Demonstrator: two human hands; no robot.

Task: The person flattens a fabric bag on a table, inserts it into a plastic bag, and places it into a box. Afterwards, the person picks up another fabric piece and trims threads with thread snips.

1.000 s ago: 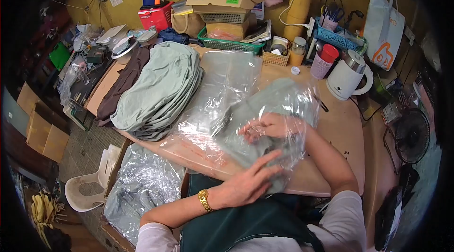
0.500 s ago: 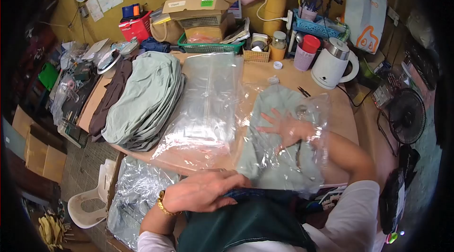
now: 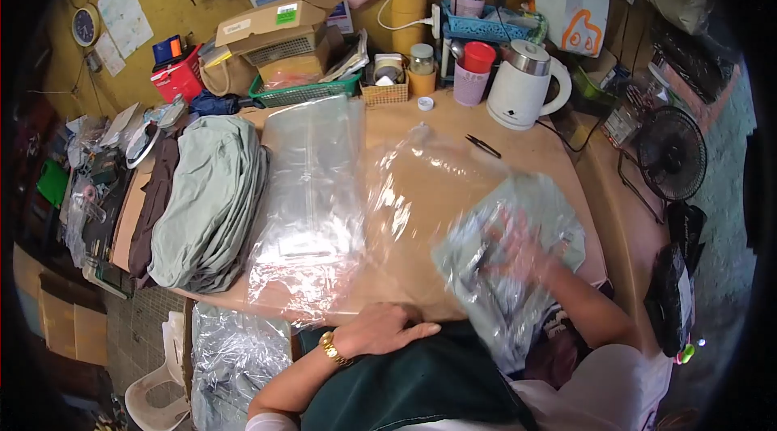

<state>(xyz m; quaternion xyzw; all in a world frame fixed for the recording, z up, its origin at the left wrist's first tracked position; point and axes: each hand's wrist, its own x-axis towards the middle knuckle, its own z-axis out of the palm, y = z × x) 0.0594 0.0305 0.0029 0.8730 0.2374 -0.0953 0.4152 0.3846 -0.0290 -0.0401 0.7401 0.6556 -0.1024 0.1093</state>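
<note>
From my remote view, the pale green garment in clear plastic (image 3: 506, 293) lies at the right of the counter (image 3: 558, 164), its lower end over the near edge. My right hand (image 3: 520, 246) is at it, blurred by glare; I can't tell whether it grips. My left hand (image 3: 384, 330) is by the near edge, thumb extended, fingertips hidden, its hold unclear. Clear bags (image 3: 312, 188) lie left, then stacked garments (image 3: 212, 204).

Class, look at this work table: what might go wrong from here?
The pale bundle in plastic appears to hang past the front edge of the table by the right hand, so it may slip off.

The dark pointed tool lies close to the spread clear plastic, which might snag on it.
</note>
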